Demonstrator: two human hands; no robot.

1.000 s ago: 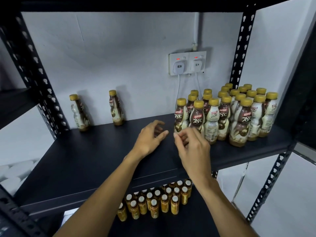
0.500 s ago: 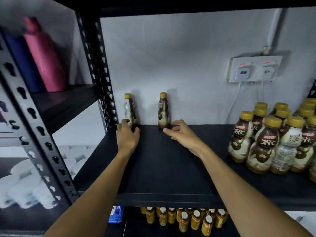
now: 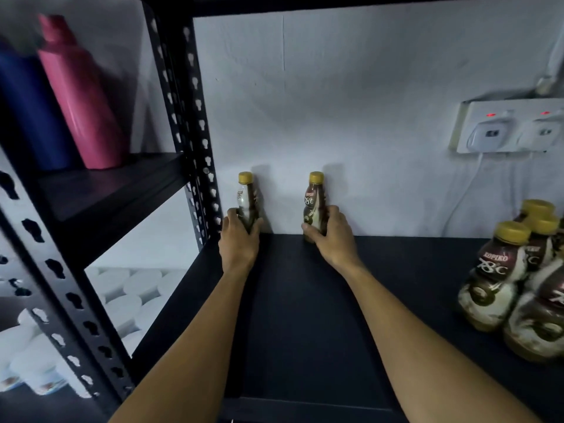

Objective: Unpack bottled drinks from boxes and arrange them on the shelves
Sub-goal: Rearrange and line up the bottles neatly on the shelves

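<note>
2 hands moved forward: left hand (image 3: 239,243) grips left bottle (image 3: 246,195), right hand (image 3: 332,236) grips right bottle (image 3: 314,199).

Upright yellow-capped left bottle (image 3: 246,203) and right bottle (image 3: 313,206) at shelf (image 3: 305,315) back

The coffee bottles (image 3: 494,279) are brown and cream with yellow caps (image 3: 316,177); black shelf (image 3: 305,315), white wall (image 3: 335,102), pink flask (image 3: 82,96), blue flask (image 3: 27,111).
</note>
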